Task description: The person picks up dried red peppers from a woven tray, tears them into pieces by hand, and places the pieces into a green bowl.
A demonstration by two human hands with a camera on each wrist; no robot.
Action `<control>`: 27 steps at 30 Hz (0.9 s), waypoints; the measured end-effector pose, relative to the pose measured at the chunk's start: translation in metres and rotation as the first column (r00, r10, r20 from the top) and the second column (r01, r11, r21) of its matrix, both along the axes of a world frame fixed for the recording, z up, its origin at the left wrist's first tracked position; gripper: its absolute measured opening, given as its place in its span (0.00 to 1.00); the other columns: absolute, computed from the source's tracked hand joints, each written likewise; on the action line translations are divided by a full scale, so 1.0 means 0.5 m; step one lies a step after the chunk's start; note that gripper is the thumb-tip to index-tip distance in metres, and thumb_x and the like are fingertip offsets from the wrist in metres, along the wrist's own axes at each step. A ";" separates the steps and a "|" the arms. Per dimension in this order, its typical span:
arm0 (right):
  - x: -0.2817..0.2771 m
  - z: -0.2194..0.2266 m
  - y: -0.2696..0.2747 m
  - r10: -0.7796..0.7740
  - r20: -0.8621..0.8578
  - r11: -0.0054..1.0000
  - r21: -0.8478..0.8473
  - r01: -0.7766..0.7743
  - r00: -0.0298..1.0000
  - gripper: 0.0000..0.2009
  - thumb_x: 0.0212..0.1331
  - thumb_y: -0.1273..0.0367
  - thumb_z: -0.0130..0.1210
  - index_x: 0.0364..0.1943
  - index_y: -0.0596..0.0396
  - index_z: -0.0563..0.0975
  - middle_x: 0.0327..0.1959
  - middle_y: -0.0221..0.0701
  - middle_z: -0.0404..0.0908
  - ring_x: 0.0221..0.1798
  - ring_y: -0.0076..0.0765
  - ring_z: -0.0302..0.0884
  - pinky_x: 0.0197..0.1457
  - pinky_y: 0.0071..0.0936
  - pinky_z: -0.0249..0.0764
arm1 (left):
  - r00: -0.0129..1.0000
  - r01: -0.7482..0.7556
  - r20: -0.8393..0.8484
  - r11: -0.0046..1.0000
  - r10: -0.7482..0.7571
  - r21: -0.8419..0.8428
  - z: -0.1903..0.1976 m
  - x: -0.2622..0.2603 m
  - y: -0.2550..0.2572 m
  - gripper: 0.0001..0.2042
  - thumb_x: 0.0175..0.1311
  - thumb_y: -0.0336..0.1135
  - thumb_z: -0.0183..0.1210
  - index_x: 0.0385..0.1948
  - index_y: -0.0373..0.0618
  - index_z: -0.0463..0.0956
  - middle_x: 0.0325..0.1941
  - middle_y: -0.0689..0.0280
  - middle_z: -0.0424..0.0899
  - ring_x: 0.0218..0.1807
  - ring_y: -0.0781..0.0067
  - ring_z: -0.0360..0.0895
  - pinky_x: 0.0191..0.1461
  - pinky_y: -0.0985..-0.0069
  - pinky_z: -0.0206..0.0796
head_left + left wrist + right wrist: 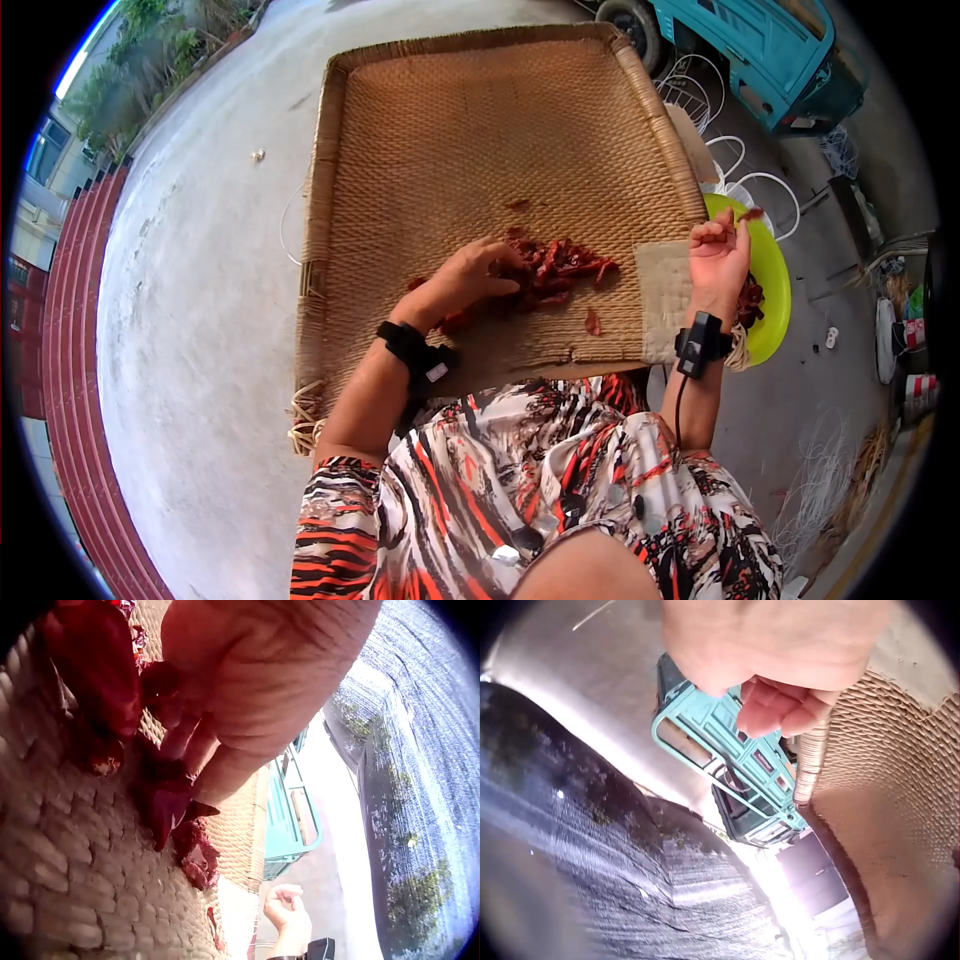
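Observation:
A heap of dried red chilies [555,268] lies on a large woven tray [490,120] in front of the person. The left hand [470,280] reaches into the heap's left side, its fingers and thumb curled about a dried chili [171,806]. Another chili [105,667] looms close to that hand in the left wrist view. Over at the tray's right edge, the right hand [718,258] is palm up, its index finger extended and other fingers loosely curled. A dark red chili [752,213] shows by its fingertip, over the rim of a yellow-green basin [775,290].
More chilies [750,300] lie in the basin, partly behind the right wrist. A pale patch [665,300] covers the tray's near right corner. Beyond the tray stands a teal cargo vehicle [760,60]. Red steps [95,350] run along the left of the concrete yard.

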State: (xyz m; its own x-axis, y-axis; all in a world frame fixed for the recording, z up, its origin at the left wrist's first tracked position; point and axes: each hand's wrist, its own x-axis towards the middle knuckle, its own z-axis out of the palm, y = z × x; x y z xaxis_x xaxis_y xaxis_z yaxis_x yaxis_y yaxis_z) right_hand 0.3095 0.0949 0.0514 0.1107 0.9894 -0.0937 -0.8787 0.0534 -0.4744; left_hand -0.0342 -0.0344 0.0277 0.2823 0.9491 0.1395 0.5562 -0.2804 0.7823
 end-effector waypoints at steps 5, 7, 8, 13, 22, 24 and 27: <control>-0.035 -0.014 -0.030 0.266 0.623 0.952 -0.047 -0.304 0.736 0.08 0.65 0.67 0.55 0.39 0.57 0.78 0.32 0.26 0.79 0.33 0.24 0.77 0.37 0.23 0.74 | 0.995 0.032 -0.093 0.999 -0.035 -0.032 -0.004 -0.005 0.006 0.09 0.59 0.33 0.63 0.38 0.42 0.79 0.39 0.61 0.80 0.42 0.66 0.77 0.47 0.71 0.70; -0.083 -0.013 -0.059 0.282 0.882 0.901 -0.108 -0.420 0.377 0.07 0.63 0.69 0.56 0.39 0.57 0.78 0.34 0.28 0.80 0.35 0.28 0.78 0.39 0.26 0.74 | 1.000 -0.012 -0.001 0.997 0.012 -0.073 -0.002 -0.001 0.004 0.08 0.60 0.33 0.63 0.37 0.41 0.79 0.36 0.60 0.80 0.39 0.67 0.78 0.44 0.72 0.71; -0.095 -0.014 -0.068 0.259 0.951 0.873 -0.156 -0.462 0.168 0.06 0.62 0.70 0.56 0.40 0.57 0.78 0.35 0.29 0.80 0.36 0.29 0.78 0.40 0.27 0.74 | 0.998 -0.062 0.022 0.992 0.065 -0.112 0.005 0.000 0.000 0.08 0.62 0.34 0.61 0.38 0.41 0.79 0.35 0.61 0.80 0.39 0.68 0.77 0.44 0.72 0.70; -0.108 -0.039 -0.080 -0.113 0.916 0.864 -0.100 -0.493 -0.384 0.09 0.54 0.73 0.56 0.40 0.58 0.76 0.35 0.32 0.79 0.36 0.32 0.76 0.42 0.29 0.73 | 0.920 -0.214 0.292 0.960 0.260 -0.180 0.012 0.001 -0.001 0.10 0.71 0.37 0.54 0.43 0.39 0.76 0.33 0.66 0.81 0.36 0.79 0.75 0.41 0.78 0.69; -0.104 -0.042 -0.079 -0.090 0.913 0.824 -0.156 -0.545 -0.397 0.12 0.52 0.74 0.55 0.42 0.53 0.76 0.38 0.34 0.80 0.41 0.41 0.79 0.45 0.36 0.74 | 0.862 -0.200 0.411 0.944 0.297 -0.262 0.012 -0.001 -0.003 0.13 0.74 0.41 0.51 0.43 0.40 0.74 0.32 0.69 0.81 0.32 0.84 0.73 0.37 0.81 0.69; -0.107 -0.038 -0.083 -0.079 0.916 0.814 -0.168 -0.556 -0.394 0.12 0.51 0.75 0.55 0.42 0.53 0.76 0.35 0.33 0.80 0.39 0.41 0.79 0.44 0.35 0.74 | 0.856 -0.192 0.426 0.945 0.293 -0.264 0.006 -0.002 -0.002 0.12 0.74 0.41 0.51 0.43 0.40 0.73 0.32 0.69 0.81 0.32 0.84 0.73 0.37 0.81 0.69; -0.119 -0.021 -0.094 0.005 0.906 0.824 -0.244 -0.511 -0.423 0.12 0.52 0.76 0.54 0.43 0.54 0.76 0.34 0.33 0.79 0.38 0.39 0.78 0.44 0.33 0.74 | 0.844 -0.167 0.461 0.951 0.275 -0.262 -0.009 -0.005 0.001 0.12 0.73 0.41 0.52 0.43 0.41 0.73 0.31 0.70 0.79 0.32 0.84 0.72 0.37 0.81 0.68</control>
